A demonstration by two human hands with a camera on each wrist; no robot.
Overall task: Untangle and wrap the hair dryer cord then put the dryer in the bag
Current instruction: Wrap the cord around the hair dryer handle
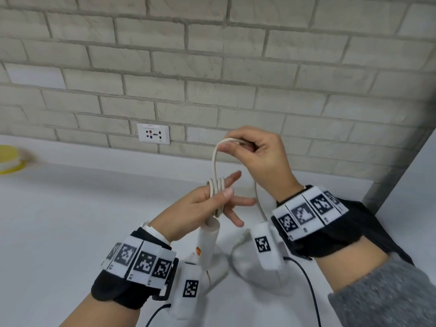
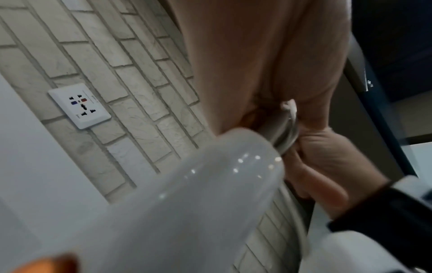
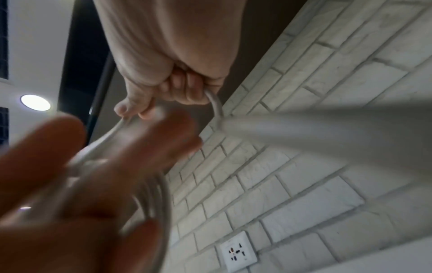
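My left hand [image 1: 220,197] has several turns of the white cord [image 1: 215,187] wound round its spread fingers, and its thumb presses on the coil. The white hair dryer [image 1: 208,239] hangs handle-up just below that hand, its lower body partly hidden by the wrist cameras. My right hand [image 1: 238,147], above and to the right, pinches a raised loop of the cord, whose free length drops toward the counter. In the right wrist view the right hand [image 3: 177,85] grips the cord [image 3: 216,103]. The dryer handle [image 2: 187,203] fills the left wrist view. I see no bag.
A white counter [image 1: 82,220] runs below a pale brick wall with a wall socket [image 1: 153,133]. A yellow round object [image 1: 8,159] sits at the far left. A grey wall edge [image 1: 401,173] closes the right side.
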